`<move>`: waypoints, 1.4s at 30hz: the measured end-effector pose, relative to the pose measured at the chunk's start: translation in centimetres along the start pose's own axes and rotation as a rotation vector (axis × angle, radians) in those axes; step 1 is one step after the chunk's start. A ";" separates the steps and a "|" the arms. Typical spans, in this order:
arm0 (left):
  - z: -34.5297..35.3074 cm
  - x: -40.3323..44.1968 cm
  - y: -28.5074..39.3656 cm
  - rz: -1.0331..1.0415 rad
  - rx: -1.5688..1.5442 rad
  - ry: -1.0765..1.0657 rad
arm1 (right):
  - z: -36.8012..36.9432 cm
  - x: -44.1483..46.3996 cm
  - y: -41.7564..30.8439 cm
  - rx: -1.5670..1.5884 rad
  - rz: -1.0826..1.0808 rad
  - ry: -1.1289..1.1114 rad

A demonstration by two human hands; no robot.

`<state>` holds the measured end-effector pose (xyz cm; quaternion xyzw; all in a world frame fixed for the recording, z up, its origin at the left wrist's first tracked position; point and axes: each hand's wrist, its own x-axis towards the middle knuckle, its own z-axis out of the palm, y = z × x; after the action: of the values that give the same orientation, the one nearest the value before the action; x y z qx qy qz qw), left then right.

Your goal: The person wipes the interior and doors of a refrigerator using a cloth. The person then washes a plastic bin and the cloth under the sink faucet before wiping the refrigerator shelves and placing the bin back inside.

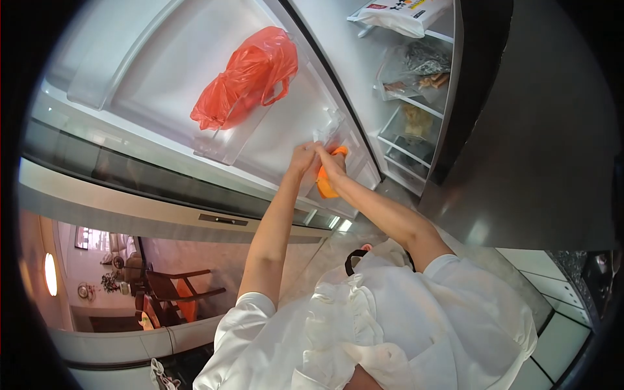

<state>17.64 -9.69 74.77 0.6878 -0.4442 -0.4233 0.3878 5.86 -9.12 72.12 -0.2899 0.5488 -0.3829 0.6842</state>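
Both arms reach down to the lower part of an open fridge door (286, 130). An orange cloth (326, 184) hangs beneath my right hand (333, 162), whose fingers are closed around it. Just left of it, my left hand (303, 158) is closed near a clear plastic bin or bag at the door's lower shelf; what its fingers hold is too small to make out. The two hands almost touch. Higher on the door, a red plastic bag (250, 78) sits in a clear door bin (224, 148).
On the right, fridge shelves (426, 107) hold a white package (406, 14) and bagged food (422, 68). A dark door panel (520, 149) stands beyond them. A wooden chair (172, 286) shows at the lower left, and white cabinets (565, 338) at the lower right.
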 end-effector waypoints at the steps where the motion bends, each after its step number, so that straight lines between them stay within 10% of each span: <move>1: -0.2 -0.4 0.2 0.013 0.000 -0.031 | 0.2 -0.1 -0.1 -0.031 -0.013 0.017; 10: 1.6 -5.7 4.2 0.443 0.565 0.585 | -1.9 -0.4 -0.8 0.131 0.052 -0.234; 16: -0.3 -13.3 6.6 0.435 0.403 0.849 | -2.4 -1.5 -2.7 -0.018 0.125 -0.166; 28: 2.1 -24.1 -3.3 -0.375 -0.740 0.375 | 0.7 2.2 -0.9 0.183 0.282 -0.092; 42: 0.0 -15.7 -3.5 -0.323 -0.937 0.311 | -6.4 1.1 -1.7 0.386 0.181 -0.802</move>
<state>14.74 6.09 75.29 0.5550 -0.0326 -0.5240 0.6453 -0.64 -10.81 71.42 -0.2336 0.1820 -0.2743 0.9149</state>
